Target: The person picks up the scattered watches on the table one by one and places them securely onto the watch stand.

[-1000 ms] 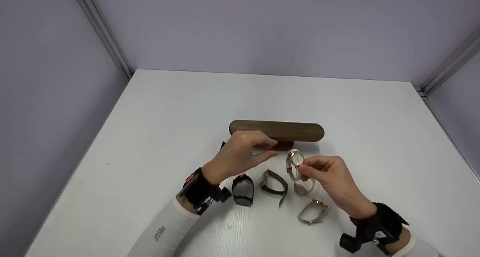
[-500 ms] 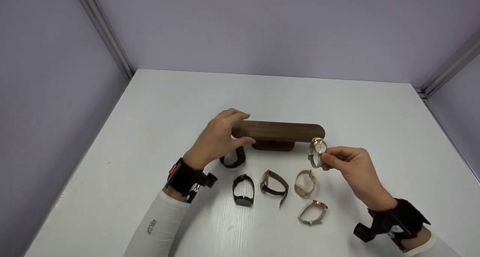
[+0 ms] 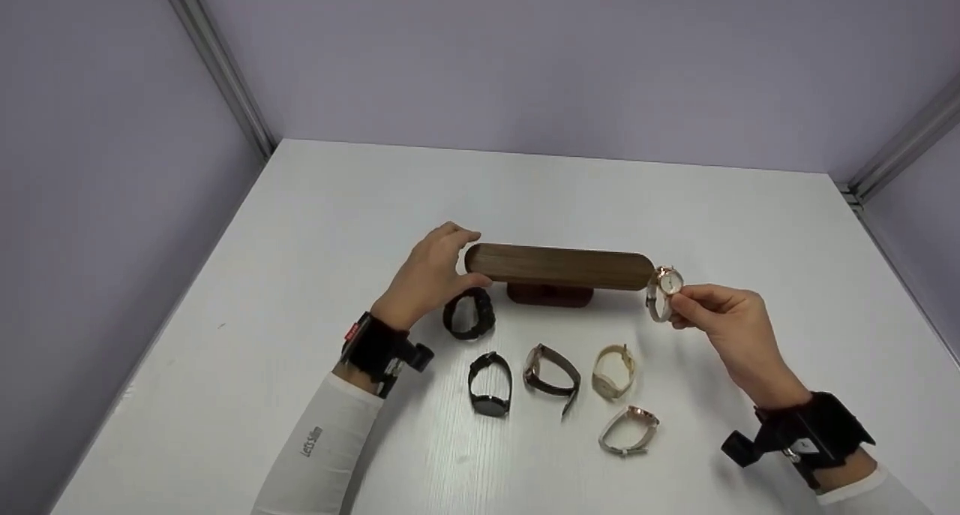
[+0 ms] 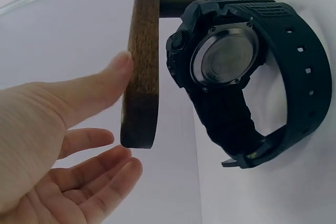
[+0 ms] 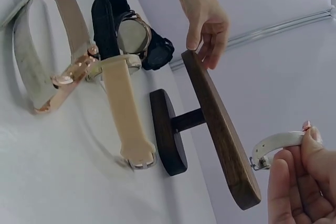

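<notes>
While the left hand (image 3: 429, 276) touches the dark wooden bar stand (image 3: 559, 266) with relaxed fingers, the right hand (image 3: 731, 327) pinches a rose-gold, pale-strapped watch (image 3: 663, 291) at its other end.

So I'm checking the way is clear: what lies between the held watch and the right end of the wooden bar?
Nothing: in the right wrist view a bare gap separates the watch from the wooden bar.
</notes>
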